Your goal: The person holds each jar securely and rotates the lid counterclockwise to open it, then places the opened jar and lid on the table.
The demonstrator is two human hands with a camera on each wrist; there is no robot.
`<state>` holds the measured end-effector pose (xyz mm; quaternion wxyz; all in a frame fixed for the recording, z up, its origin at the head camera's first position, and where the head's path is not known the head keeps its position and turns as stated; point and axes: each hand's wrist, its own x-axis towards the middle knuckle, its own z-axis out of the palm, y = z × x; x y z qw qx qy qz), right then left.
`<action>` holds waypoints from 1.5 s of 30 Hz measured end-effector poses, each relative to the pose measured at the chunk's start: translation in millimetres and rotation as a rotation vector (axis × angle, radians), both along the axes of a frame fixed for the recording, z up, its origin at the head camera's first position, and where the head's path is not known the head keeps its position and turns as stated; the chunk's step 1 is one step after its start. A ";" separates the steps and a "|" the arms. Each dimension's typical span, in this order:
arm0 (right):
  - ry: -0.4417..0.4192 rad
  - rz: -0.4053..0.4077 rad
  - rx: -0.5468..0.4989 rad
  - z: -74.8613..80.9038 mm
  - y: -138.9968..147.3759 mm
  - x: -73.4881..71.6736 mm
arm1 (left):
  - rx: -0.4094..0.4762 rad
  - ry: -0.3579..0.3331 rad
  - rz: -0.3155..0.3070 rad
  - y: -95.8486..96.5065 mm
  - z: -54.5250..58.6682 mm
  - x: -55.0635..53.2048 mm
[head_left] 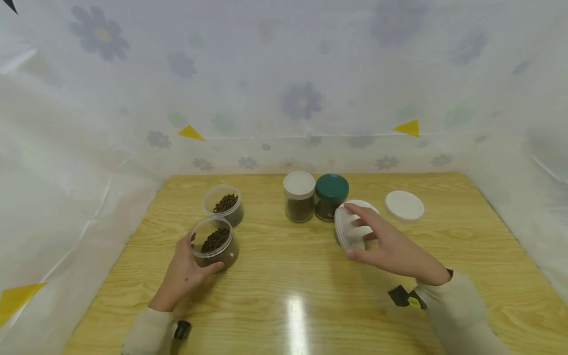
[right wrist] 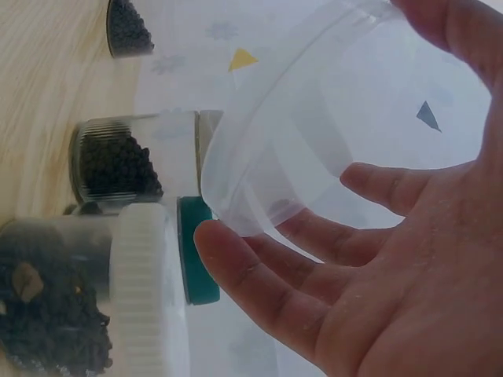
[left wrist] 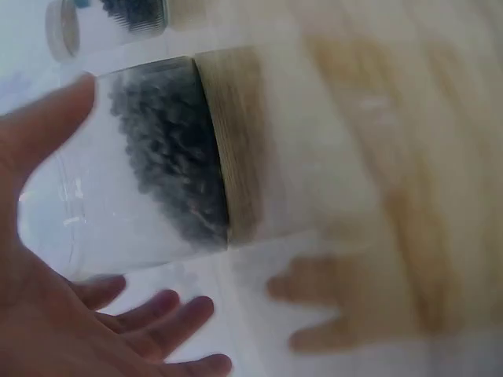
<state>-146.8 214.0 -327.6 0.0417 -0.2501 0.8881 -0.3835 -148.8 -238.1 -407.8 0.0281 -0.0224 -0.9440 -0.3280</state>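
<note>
My left hand [head_left: 188,271] curves around a clear open jar [head_left: 230,256] of small dark beans, with the thumb along its near side. In the left wrist view, this jar [left wrist: 157,165] shows its beans heaped on a slope. Just behind it stands a second open clear jar [head_left: 235,217], also part-filled with dark beans. My right hand [head_left: 390,246] holds a translucent plastic lid [head_left: 348,229] on edge between thumb and fingertips, above the table. Close behind that lid is a jar with a white lid [right wrist: 149,290]; in the head view the hand mostly hides it.
A white-lidded jar [head_left: 299,209] and a green-lidded jar [head_left: 332,190] stand side by side at the middle back. Farther right, a loose white lid [head_left: 405,205] lies flat. Patterned sheeting [head_left: 284,74] rises behind and beside the wooden table [head_left: 275,281].
</note>
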 end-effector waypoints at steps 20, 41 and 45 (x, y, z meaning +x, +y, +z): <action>0.013 -0.033 -0.003 5.1 29.0 5.1 | -0.106 -0.051 0.035 -6.3 26.0 6.6; -0.036 -0.288 0.386 -32.4 99.8 -7.1 | -0.130 0.295 -0.296 74.8 59.5 2.6; -0.041 -0.305 0.451 -47.1 106.7 -16.0 | -0.133 0.232 -0.316 80.2 54.5 4.8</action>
